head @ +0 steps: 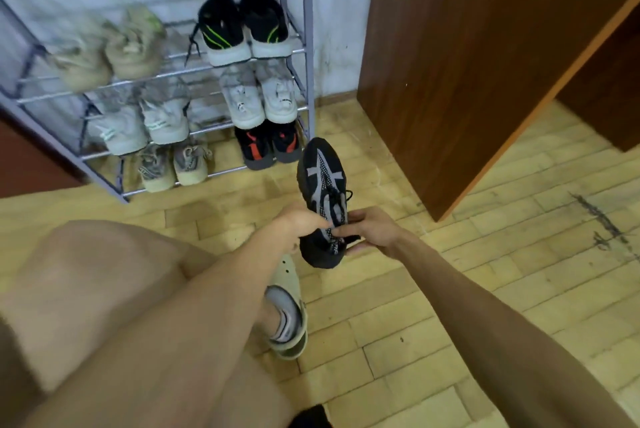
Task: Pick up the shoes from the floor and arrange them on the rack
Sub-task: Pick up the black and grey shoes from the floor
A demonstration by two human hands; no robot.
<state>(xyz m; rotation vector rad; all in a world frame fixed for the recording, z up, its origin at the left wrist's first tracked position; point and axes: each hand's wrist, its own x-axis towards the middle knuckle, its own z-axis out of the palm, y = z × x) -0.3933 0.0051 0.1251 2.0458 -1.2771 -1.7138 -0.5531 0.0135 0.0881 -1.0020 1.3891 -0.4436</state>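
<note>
A black and grey sneaker (322, 185) hangs in the air over the floor, toe pointing away toward the rack. My left hand (300, 219) grips its left side near the laces and my right hand (372, 228) grips its right side at the collar. The grey metal shoe rack (308, 46) stands at the upper left, just beyond the sneaker's toe. Its shelves hold several pairs: black with green stripes (242, 29), beige (114, 46), white (259, 98), and black with red (266, 147) on the lowest shelf.
A brown wooden cabinet (467, 64) stands to the right of the rack, its corner near the sneaker. My bent knee fills the lower left, and my foot in a beige clog (287, 320) rests on the yellow brick-pattern floor (450, 306). A dark object (310, 417) shows at the bottom edge.
</note>
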